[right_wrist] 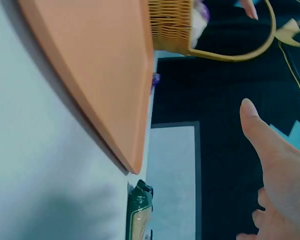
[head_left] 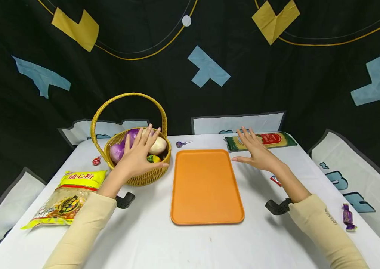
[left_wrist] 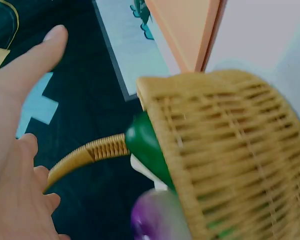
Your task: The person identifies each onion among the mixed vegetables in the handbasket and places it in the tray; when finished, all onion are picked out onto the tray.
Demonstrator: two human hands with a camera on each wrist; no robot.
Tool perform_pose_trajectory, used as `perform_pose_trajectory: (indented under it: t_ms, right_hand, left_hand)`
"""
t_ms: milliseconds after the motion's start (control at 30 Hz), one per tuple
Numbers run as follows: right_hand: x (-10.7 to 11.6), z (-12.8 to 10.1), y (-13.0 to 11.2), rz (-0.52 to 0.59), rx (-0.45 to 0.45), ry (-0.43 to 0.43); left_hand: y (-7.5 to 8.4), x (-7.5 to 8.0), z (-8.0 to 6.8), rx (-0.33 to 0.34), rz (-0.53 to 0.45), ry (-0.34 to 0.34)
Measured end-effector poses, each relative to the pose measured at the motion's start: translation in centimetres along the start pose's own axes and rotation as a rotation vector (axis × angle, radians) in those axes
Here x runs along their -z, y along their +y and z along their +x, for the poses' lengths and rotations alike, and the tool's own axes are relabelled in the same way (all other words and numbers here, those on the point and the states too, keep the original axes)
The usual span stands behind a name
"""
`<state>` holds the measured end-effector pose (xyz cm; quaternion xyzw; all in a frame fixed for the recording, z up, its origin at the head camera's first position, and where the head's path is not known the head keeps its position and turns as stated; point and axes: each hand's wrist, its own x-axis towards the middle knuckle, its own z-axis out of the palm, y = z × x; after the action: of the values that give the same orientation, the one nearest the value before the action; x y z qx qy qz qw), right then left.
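Holds the left hand (head_left: 138, 156) up at centre left of the head view, in front of the wicker basket (head_left: 146, 178), with fingers spread wide and nothing gripped. Holds the right hand (head_left: 258, 154) just as wide at centre right, likewise with nothing in it, near the green packet (head_left: 274, 139) by the far edge of the counter (head_left: 149, 239). In the left wrist view, shows a gap between left hand and basket. Has the basket left of the middle of the frame, loaded with purple vegetables (head_left: 117, 152) and a white vegetable (head_left: 158, 146), under an upright handle (head_left: 129, 94); has the orange tray (head_left: 206, 186) in the middle, between the hands, and the yellow bag (head_left: 70, 198) at lower left. Looks, by judgement, like a poised stage with no grasp made. For a pick-up, would probably call for lowering one hand, narrowing the fingers around a single item, and avoiding the handle.
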<state>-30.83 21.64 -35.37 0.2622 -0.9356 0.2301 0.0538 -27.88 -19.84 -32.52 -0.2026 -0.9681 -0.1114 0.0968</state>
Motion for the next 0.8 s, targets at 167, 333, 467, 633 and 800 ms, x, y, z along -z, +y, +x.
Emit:
perform_pose_trajectory:
  t_ms: [167,333,467,633,800]
  right_hand:
    - [-0.6,-0.3,0.7,0.142,-0.028,-0.036]
    - [-2.0,-0.5,1.5,0.151,-0.025,-0.069]
    - [-3.3,-0.5,2.1,0.173,-0.033,-0.090]
    - [-4.6,-0.3,3.0,0.336,-0.054,-0.171]
    - [-5.1,0.3,3.9,0.500,-0.046,-0.204]
  left_hand:
    - [-1.9,0.6,-0.7,0.006,-0.077,0.015]
    - [-3.6,1.5,-1.4,0.023,-0.122,0.001]
    - [-5.0,2.5,-1.7,0.031,-0.134,-0.004]
    - [-6.9,3.1,-1.4,0.073,-0.170,-0.075]
    - [-8.1,3.0,-1.2,0.060,-0.184,-0.128]
